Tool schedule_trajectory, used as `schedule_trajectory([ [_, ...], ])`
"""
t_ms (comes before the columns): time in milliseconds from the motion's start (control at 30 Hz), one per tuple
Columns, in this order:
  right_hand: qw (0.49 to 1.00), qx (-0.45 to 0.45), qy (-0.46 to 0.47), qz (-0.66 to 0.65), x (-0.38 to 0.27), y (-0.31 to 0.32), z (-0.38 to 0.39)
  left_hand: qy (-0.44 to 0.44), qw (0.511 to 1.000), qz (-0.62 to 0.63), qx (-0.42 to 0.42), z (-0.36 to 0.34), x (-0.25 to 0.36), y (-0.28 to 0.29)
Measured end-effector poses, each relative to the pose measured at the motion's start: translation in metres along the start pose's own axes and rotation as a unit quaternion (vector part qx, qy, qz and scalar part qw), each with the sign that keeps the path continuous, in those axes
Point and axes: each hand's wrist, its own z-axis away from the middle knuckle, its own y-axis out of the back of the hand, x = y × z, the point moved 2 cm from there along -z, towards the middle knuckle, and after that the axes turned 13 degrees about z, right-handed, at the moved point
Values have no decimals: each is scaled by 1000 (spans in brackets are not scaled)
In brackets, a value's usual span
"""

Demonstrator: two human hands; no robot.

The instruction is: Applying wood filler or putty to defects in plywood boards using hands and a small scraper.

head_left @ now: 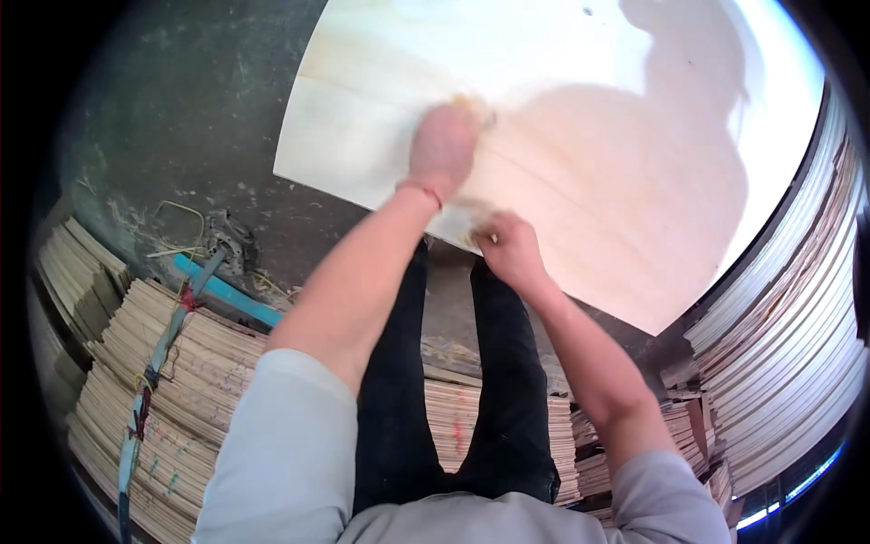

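Note:
A large pale plywood sheet lies flat in front of me, with my shadow across its right half. My left hand rests on the sheet, fingers closed over a small light-coloured pad or block that barely shows at the fingertips. My right hand is at the sheet's near edge, fingers pinched on that edge next to a patch of pale dust or filler. A red band circles my left wrist. What exactly the left hand grips is too blurred to tell.
Strapped bundles of thin wood strips stack at the lower left, bound with a blue strap. A tall stack of boards rises on the right. More strip bundles lie under my legs. Dark concrete floor with debris lies at left.

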Motion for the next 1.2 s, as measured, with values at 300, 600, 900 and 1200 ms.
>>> schedule_trajectory([
  [300,891,-52,-351,-284,-12,108,236,247,895,277,-249,235,148,84],
  [600,767,167,-379,-490,-152,226,408,322,780,342,-414,231,317,246],
  [900,485,326,-87,-807,-248,215,544,219,751,406,-472,244,536,312],
  [1200,350,341,29,-872,-198,221,699,43,690,372,-619,384,716,240],
])
